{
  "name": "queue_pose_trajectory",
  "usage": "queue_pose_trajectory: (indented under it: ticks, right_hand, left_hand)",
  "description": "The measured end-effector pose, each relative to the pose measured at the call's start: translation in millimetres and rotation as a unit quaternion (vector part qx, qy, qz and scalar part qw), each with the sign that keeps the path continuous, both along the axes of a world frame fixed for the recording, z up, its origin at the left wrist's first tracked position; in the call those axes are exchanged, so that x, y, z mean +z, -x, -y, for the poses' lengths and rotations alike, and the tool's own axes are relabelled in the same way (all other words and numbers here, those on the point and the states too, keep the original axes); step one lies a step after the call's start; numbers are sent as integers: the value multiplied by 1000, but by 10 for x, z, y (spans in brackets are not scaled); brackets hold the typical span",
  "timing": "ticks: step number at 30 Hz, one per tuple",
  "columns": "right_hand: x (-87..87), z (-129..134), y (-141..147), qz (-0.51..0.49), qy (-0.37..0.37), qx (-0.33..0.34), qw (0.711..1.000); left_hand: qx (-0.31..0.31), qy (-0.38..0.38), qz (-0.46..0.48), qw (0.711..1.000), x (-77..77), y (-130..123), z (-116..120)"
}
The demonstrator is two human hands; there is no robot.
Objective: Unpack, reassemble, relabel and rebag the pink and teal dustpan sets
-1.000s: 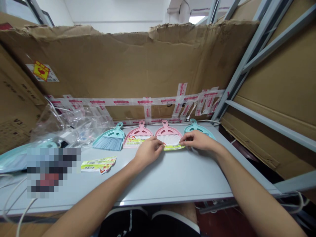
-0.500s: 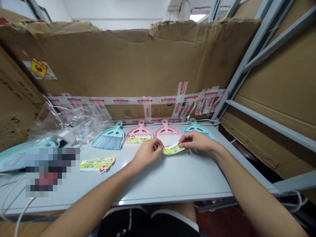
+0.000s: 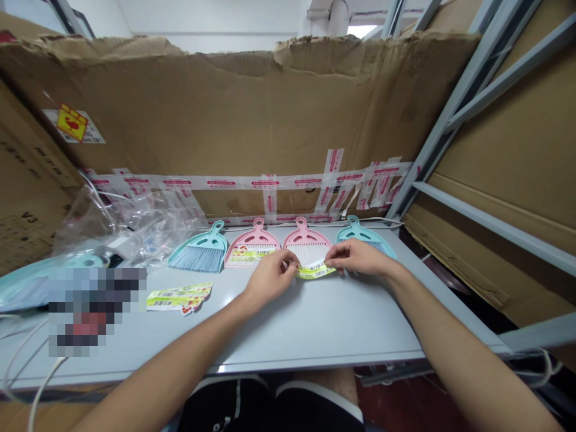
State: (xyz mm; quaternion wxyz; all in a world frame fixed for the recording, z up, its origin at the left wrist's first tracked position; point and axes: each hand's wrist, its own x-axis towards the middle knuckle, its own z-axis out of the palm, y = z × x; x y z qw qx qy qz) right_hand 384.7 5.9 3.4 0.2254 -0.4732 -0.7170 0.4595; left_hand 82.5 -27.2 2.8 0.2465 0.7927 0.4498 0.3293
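Observation:
A yellow-green printed label strip (image 3: 315, 271) lies across the lower edge of a pink dustpan with white bristles (image 3: 307, 245). My left hand (image 3: 270, 278) pinches the strip's left end, and my right hand (image 3: 357, 257) pinches its right end. A second pink dustpan (image 3: 252, 241) to the left carries a similar label on its bristles. Teal dustpans with blue bristles lie on either side, one (image 3: 198, 255) left of the pink pair and one (image 3: 365, 233) partly behind my right hand. Loose labels (image 3: 180, 297) lie on the grey table (image 3: 315, 333) left of my left forearm.
Behind the row stands a taped cardboard sheet (image 3: 234, 120). Grey metal shelf bars (image 3: 490, 222) and cardboard run along the right. A crumpled plastic bag (image 3: 135, 228) and a teal item (image 3: 27, 285) sit at left, with white cables (image 3: 27, 360) below.
The label strip has bent and curled slightly between my fingers, and it looks shorter in view. My hands have shifted only a little, and the dustpans have not moved.

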Motion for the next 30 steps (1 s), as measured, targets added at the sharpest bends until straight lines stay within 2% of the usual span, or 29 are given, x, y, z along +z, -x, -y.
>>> queue_pose_trajectory:
  ticks: [9, 17, 23, 30]
  right_hand:
    - [-2, -14, -21, -2, -14, -16, 1000]
    - [-89, -49, 50, 7, -32, -61, 998]
    - [-41, -13, 148, 17, -33, -101, 994]
    - [-99, -31, 180, 38, -24, -125, 991]
  left_hand:
    - [13, -12, -7, 1000, -14, 8, -32]
    - [33, -61, -117, 991, -59, 33, -85]
    - [32, -114, -172, 978, -91, 32, -142]
    - [28, -102, -195, 975, -73, 22, -190]
